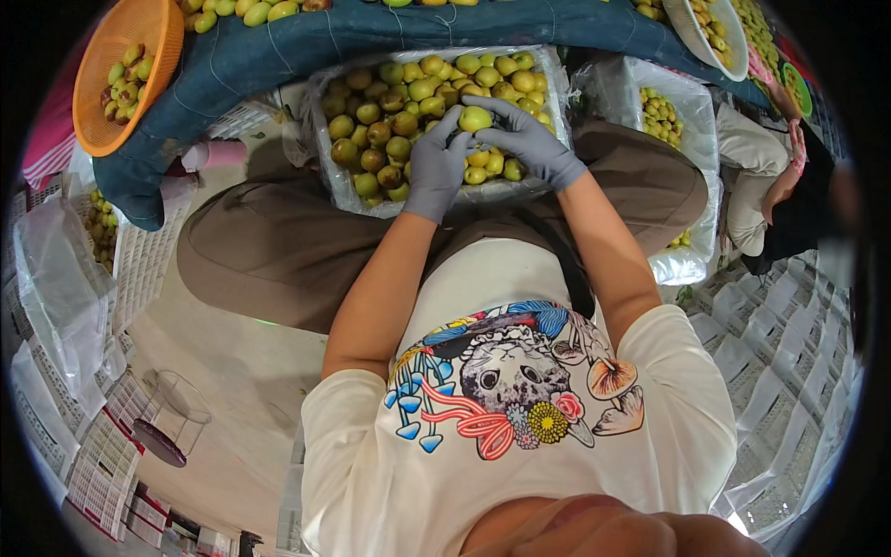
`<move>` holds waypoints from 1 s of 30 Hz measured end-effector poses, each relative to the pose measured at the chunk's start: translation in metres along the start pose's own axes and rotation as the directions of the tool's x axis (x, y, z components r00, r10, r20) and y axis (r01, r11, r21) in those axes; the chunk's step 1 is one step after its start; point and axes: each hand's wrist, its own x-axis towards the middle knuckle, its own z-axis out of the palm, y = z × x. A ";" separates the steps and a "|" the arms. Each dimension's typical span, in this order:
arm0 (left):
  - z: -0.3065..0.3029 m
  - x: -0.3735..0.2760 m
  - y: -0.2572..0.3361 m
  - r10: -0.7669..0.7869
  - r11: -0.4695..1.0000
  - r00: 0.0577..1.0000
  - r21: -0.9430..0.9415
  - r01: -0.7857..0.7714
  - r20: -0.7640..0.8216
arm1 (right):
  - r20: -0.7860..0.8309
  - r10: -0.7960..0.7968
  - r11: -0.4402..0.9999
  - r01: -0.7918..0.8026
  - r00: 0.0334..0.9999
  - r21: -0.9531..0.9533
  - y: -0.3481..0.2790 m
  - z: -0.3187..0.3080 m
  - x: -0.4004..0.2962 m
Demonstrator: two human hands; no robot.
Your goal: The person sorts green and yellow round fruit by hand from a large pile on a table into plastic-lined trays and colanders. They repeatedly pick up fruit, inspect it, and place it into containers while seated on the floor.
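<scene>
Both my hands wear thin grey gloves and meet above a crate lined with clear plastic, full of green and brown-blotched jujube-like fruit. A pale green fruit sits between them. The fingers of my right hand curve around its far and right sides, thumb side towards the other hand. My left hand touches or nearly touches the fruit's left side with its fingertips; whether it bears any of the fruit's weight is hard to tell.
A dark blue padded edge curves beyond the crate, with more fruit past it. An orange basket of fruit is at the far left, a white basket at the upper right. Another lined crate lies right, beside another person's leg.
</scene>
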 end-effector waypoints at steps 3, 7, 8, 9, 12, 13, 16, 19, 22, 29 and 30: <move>0.000 0.001 0.004 0.023 0.999 1.000 -0.043 -0.024 -0.011 | 0.007 0.072 0.949 -0.071 0.997 0.308 0.004 -0.009 -0.004; 0.001 -0.003 0.028 -0.026 0.997 1.000 -0.078 0.025 -0.002 | 0.079 0.085 0.800 -0.115 0.993 0.588 0.009 -0.021 -0.005; 0.004 -0.002 0.032 0.022 0.997 1.000 -0.069 -0.021 0.020 | 0.157 0.032 0.789 -0.121 0.987 0.603 0.021 -0.032 0.000; 0.004 -0.004 0.035 0.066 0.996 0.997 -0.058 -0.063 0.035 | 0.089 0.033 0.890 -0.070 0.995 0.450 0.028 -0.032 0.004; 0.004 0.000 0.021 0.223 0.960 0.974 0.163 -0.227 0.041 | -0.061 0.028 0.992 -0.020 0.998 0.123 0.042 -0.032 0.010; 0.002 -0.001 0.019 0.242 0.946 0.969 0.210 -0.246 0.046 | -0.074 0.060 0.987 -0.048 0.995 0.152 0.030 -0.022 0.007; -0.002 -0.003 0.013 0.237 0.934 0.968 0.255 -0.250 0.078 | -0.031 0.168 0.984 -0.166 0.985 0.062 0.011 -0.009 0.003; -0.005 0.000 -0.006 0.146 0.963 0.983 0.210 -0.167 0.110 | -0.070 0.164 0.985 -0.167 0.984 -0.041 0.015 -0.005 0.005; -0.003 0.007 -0.014 0.138 0.951 0.989 0.272 -0.147 0.052 | -0.070 -0.049 0.962 0.028 0.996 -0.273 0.016 -0.002 0.012; -0.007 0.013 -0.026 0.163 0.947 0.976 0.301 -0.114 -0.142 | -0.059 -0.321 0.585 0.149 0.945 -0.797 0.014 -0.038 0.083; -0.009 0.013 -0.023 0.131 0.955 0.982 0.283 -0.088 -0.138 | -0.049 -0.315 0.521 0.130 0.948 -0.844 0.020 -0.046 0.096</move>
